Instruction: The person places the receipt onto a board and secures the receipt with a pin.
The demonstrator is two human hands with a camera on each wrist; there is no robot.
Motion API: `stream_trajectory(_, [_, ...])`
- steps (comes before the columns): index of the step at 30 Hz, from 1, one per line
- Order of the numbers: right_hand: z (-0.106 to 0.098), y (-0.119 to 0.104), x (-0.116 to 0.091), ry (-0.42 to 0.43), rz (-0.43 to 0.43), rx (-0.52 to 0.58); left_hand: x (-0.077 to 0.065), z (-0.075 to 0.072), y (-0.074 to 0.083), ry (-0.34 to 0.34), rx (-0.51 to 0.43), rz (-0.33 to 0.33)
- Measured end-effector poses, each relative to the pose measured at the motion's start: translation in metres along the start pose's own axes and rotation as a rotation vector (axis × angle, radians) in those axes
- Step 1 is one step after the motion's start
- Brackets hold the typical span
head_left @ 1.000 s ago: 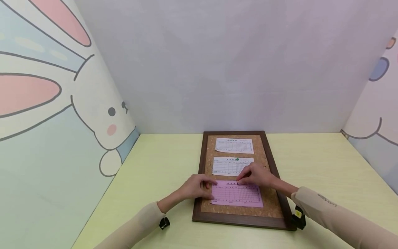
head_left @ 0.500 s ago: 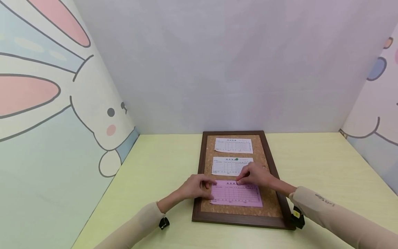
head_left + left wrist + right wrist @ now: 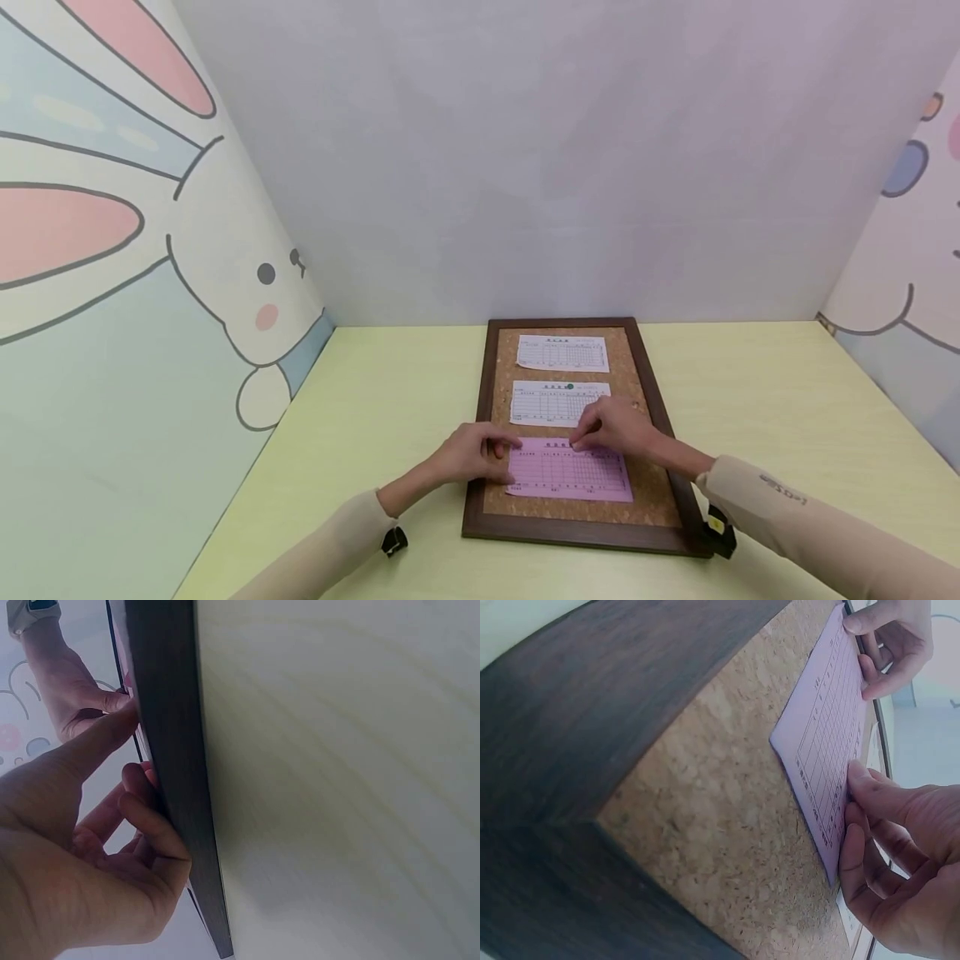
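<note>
A pink printed form slip (image 3: 566, 471) lies on the lower part of a cork board (image 3: 510, 506). My left hand (image 3: 470, 452) rests at the slip's left edge, thumb on the lower corner and index finger near the upper one, the other fingers bent under the palm. At the top edge of the slip, my right hand (image 3: 617, 423) pinches a small dark pushpin between thumb and fingertips, which mostly hide it. The right wrist view shows this thumb (image 3: 870, 787) pressing close over the paper's edge. Above it lies a white form slip (image 3: 540, 404) with a green pushpin (image 3: 570, 387).
Another white slip (image 3: 562, 353) sits at the top of the board. A dark brown wooden frame (image 3: 570, 531) surrounds the cork. The board lies on a pale yellow table (image 3: 397, 379), with a grey wall behind and cartoon-printed walls at both sides.
Both hands keep their places on the pink slip. The head view has shifted very slightly; nothing else visibly differs.
</note>
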State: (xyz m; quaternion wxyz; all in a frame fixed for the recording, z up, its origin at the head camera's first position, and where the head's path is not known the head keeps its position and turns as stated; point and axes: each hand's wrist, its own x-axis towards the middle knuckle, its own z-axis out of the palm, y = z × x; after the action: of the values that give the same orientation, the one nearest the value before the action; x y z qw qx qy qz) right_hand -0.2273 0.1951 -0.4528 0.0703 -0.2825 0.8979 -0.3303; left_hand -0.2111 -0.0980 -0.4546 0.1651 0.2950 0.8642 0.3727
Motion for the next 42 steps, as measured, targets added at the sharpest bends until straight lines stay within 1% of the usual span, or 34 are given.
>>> stream_trajectory(4, [-0.001,0.001,0.0,-0.009,0.004,0.022,0.0,0.0,0.0,0.003,0.004,-0.007])
stream_trajectory(7, [-0.002,0.003,0.002,-0.045,0.022,0.079,0.0,0.001,-0.001,0.004,-0.003,-0.01])
stream_trajectory(12, [-0.009,0.002,0.005,-0.116,0.066,0.186,0.0,0.001,-0.001,0.005,-0.023,0.01])
stream_trajectory(14, [-0.01,0.0,0.007,-0.129,0.08,0.199,0.001,0.001,-0.001,0.006,-0.023,0.016])
stream_trajectory(19, [-0.012,-0.002,0.009,-0.135,0.095,0.197,0.0,0.002,-0.001,0.005,-0.009,0.005])
stream_trajectory(26, [-0.012,-0.007,0.01,-0.131,0.186,0.202,0.0,0.002,-0.001,0.007,-0.004,0.005])
stream_trajectory(29, [-0.012,-0.008,0.011,-0.136,0.239,0.203,0.0,0.002,0.0,0.008,-0.012,0.0])
stream_trajectory(35, [-0.014,-0.013,0.013,-0.169,0.345,0.221,-0.001,0.001,-0.001,0.004,-0.009,0.002])
stream_trajectory(37, [-0.016,-0.016,0.015,-0.182,0.382,0.228,-0.001,0.001,0.0,0.002,-0.015,0.015])
stream_trajectory(42, [-0.018,-0.018,0.02,-0.21,0.434,0.244,-0.001,0.0,-0.001,-0.002,-0.018,0.015])
